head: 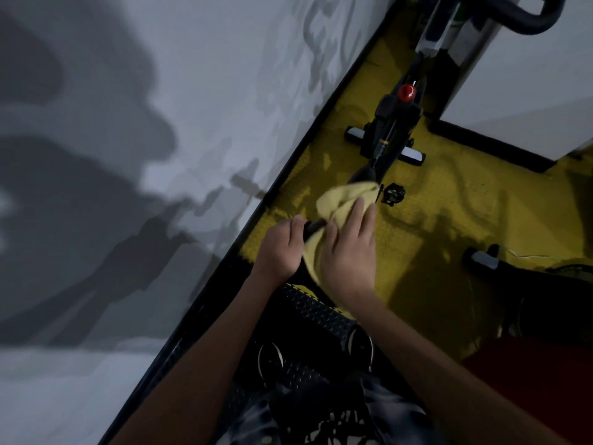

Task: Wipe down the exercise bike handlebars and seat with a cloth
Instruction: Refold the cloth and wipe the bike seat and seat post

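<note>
A pale yellow cloth (340, 200) is draped over the black seat (316, 224) of the exercise bike, hiding most of it. My right hand (349, 248) presses flat on the cloth with fingers spread. My left hand (282, 248) grips the seat's edge beside the cloth. The bike frame (390, 133) with its red knob (407, 92) runs away from me toward the black handlebars (542, 17) at the top right. A pedal (394, 194) sticks out just past the cloth.
A grey wall (144, 155) fills the left. The bike stands on a yellow floor (449, 203) with a black border. My shoes (361, 345) rest on a black studded mat (308, 306). Another black machine base (484, 258) lies to the right.
</note>
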`<state>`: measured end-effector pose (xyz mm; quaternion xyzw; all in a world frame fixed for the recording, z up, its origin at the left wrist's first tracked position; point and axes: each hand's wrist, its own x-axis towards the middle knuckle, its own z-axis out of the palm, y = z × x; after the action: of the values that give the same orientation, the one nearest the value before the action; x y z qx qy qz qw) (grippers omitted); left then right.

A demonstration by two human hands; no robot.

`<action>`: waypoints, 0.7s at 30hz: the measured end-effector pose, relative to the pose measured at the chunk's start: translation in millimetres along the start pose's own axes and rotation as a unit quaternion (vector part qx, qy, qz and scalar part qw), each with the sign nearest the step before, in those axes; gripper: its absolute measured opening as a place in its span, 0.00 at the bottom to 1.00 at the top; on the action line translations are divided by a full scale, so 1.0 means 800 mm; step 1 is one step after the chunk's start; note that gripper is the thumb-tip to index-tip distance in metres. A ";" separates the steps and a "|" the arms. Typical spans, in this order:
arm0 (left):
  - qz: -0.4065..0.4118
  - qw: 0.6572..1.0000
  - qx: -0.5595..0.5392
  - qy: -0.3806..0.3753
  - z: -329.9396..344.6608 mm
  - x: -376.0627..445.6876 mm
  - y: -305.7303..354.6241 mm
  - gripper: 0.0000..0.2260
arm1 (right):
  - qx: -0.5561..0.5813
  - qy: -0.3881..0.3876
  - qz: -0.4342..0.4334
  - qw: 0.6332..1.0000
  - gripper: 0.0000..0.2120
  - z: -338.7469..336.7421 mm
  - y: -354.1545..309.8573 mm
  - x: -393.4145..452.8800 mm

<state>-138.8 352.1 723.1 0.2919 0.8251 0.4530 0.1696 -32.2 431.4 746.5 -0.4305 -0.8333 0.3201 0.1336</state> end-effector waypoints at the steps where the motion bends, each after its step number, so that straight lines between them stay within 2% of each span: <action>1: -0.014 1.000 0.010 -0.003 0.000 0.000 0.001 0.20 | -0.027 -0.009 -0.015 0.999 0.31 0.000 0.006 -0.028; 3: -0.020 1.000 0.011 -0.003 0.001 0.001 0.001 0.20 | -0.053 -0.025 -0.028 0.998 0.33 0.000 0.020 -0.063; 6: -0.003 1.000 -0.002 -0.002 0.001 0.002 -0.003 0.18 | -0.058 -0.035 -0.035 0.997 0.32 0.001 0.025 -0.055; 11: 0.041 0.999 -0.012 0.017 0.002 0.001 -0.003 0.19 | 0.035 0.001 -0.018 0.999 0.31 0.001 0.004 0.050; 14: 0.031 0.999 -0.018 0.013 -0.001 0.000 0.000 0.21 | 0.061 0.034 0.011 0.998 0.29 0.002 -0.003 0.101; 17: 0.005 1.000 -0.019 0.007 -0.002 -0.002 0.002 0.20 | 0.035 0.043 0.001 0.998 0.29 0.008 -0.004 0.097; 21: -0.063 0.998 -0.001 -0.004 -0.002 -0.004 0.008 0.22 | -0.084 0.003 -0.065 0.994 0.30 0.013 0.007 0.001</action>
<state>-135.1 351.7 729.7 0.2411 0.8406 0.4411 0.2017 -33.8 430.1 735.0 -0.3857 -0.8832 0.2384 0.1200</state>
